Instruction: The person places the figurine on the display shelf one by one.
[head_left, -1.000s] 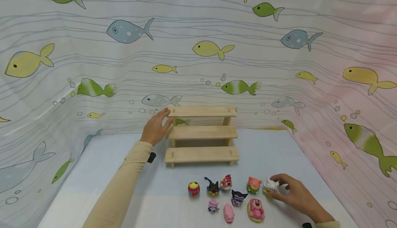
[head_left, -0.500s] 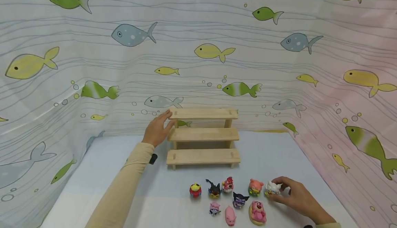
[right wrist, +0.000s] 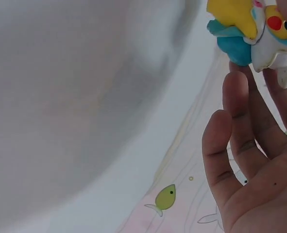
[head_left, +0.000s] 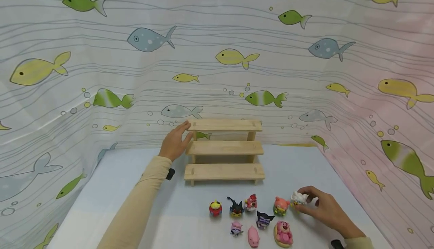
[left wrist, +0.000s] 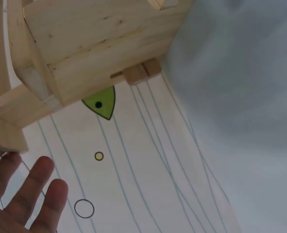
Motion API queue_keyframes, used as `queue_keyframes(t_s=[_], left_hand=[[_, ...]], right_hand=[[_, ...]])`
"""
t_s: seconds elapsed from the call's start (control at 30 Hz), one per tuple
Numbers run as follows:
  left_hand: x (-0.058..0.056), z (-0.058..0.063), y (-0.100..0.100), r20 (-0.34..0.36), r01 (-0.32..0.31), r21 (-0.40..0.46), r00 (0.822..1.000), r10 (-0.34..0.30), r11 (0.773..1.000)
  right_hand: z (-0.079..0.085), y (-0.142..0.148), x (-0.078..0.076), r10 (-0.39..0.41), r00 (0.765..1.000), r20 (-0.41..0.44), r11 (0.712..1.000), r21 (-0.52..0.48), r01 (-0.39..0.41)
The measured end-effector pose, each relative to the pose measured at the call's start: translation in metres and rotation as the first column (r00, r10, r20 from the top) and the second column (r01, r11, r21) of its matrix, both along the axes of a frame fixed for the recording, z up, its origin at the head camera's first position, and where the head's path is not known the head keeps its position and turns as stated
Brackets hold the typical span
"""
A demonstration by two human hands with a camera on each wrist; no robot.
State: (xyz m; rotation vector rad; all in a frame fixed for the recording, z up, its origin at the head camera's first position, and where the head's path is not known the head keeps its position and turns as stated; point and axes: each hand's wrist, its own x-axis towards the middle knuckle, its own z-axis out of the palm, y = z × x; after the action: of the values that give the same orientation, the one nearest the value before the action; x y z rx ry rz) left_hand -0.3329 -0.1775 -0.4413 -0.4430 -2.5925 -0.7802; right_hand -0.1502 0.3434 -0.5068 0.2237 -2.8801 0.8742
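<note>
The right hand [head_left: 323,209] pinches the white figurine [head_left: 298,197]; the three-tier shelf [head_left: 224,148] lies at its ten o'clock (left hand [head_left: 173,142], fingers apart, touches the shelf's end).

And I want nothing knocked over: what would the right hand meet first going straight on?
Probably the orange figure, just past the white figure the right hand holds, though depth is unclear.

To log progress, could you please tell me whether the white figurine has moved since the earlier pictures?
Yes: the white figurine has moved up the head picture, relative to the orange figurine beside it.
</note>
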Motion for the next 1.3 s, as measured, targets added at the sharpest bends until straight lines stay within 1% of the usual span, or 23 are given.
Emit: queue_keyframes(t_s=[0.1,0.33,0.47,0.6,0.8,0.93,1.1,1.3], left_hand=[[0.001,-0.001,0.0,0.007,0.002,0.004,1.0,-0.002,1.0],[0.001,-0.001,-0.001,0.01,-0.001,-0.001,1.0,0.001,1.0],[0.0,-0.002,-0.001,0.005,0.006,-0.007,1.0,-0.006,1.0],[0.0,-0.001,-0.001,-0.001,0.006,-0.016,1.0,-0.006,1.0],[0.001,-0.003,-0.002,0.0,0.006,-0.008,1.0,-0.006,1.0],[0.001,-0.005,-0.002,0.002,0.0,-0.013,1.0,0.0,1.0],[-0.001,-0.006,-0.001,-0.006,-0.005,-0.016,1.0,0.005,1.0],[-0.003,-0.008,-0.002,-0.021,-0.005,-0.005,1.0,0.005,1.0]], right_hand=[[0.006,0.0,-0.006,-0.002,1.0,-0.016,1.0,0.006,0.002],[0.024,-0.007,-0.022,0.062,0.992,-0.106,0.998,0.019,-0.06],[0.033,-0.012,-0.032,0.08,0.987,-0.142,0.997,0.018,-0.078],[0.041,-0.02,-0.045,0.107,0.982,-0.155,0.994,0.03,-0.104],[0.054,-0.032,-0.068,0.2,0.965,-0.168,0.98,0.05,-0.194],[0.062,-0.042,-0.082,0.236,0.956,-0.176,0.972,0.047,-0.232],[0.074,-0.06,-0.098,0.258,0.947,-0.19,0.966,0.022,-0.259],[0.085,-0.085,-0.116,0.304,0.933,-0.194,0.949,-0.027,-0.315]])
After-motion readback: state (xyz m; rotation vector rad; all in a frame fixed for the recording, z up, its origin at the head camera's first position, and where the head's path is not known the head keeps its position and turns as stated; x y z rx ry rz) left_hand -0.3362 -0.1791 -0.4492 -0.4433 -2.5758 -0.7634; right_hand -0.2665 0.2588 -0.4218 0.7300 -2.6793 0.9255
